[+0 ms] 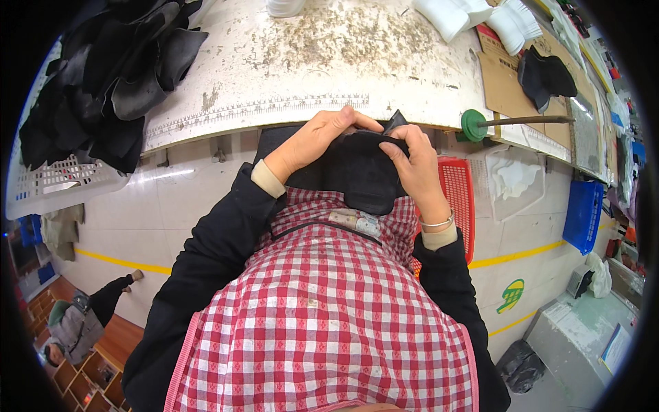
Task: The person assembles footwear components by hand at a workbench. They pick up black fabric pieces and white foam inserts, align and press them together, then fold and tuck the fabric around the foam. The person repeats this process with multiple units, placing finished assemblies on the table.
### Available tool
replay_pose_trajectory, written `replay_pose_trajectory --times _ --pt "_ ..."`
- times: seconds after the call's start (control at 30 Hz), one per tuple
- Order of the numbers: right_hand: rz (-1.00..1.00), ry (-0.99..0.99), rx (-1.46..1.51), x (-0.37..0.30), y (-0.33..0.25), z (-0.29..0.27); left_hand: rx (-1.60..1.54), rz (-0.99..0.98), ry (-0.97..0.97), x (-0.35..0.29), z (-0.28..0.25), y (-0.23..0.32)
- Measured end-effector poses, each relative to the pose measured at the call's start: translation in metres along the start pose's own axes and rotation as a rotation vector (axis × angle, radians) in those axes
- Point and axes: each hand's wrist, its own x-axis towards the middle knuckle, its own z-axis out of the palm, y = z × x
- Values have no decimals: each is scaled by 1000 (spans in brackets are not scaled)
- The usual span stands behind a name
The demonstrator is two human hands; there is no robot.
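Head view: between the left hand (pixel 312 143) and the right hand (pixel 417 165), a black leather-like piece (pixel 364 165) is pinched by both; its edge could be creased by uneven pulling.

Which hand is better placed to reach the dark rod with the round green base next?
Likely the right hand: it's nearer that rod; the left hand is farther. Both touch black flexible material.

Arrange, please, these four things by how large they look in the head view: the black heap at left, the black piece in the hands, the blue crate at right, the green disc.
1. Black heap
2. Held black piece, partly covered
3. Blue crate, farther away
4. Green disc
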Motion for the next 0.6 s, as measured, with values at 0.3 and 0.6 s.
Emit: replay_pose_trajectory --times 0.3,0.6 --pt "0 8 47 -1 3 5 0 16 20 0 3 1" --pt "55 47 -7 -2 0 6 271 21 157 4 20 -6"
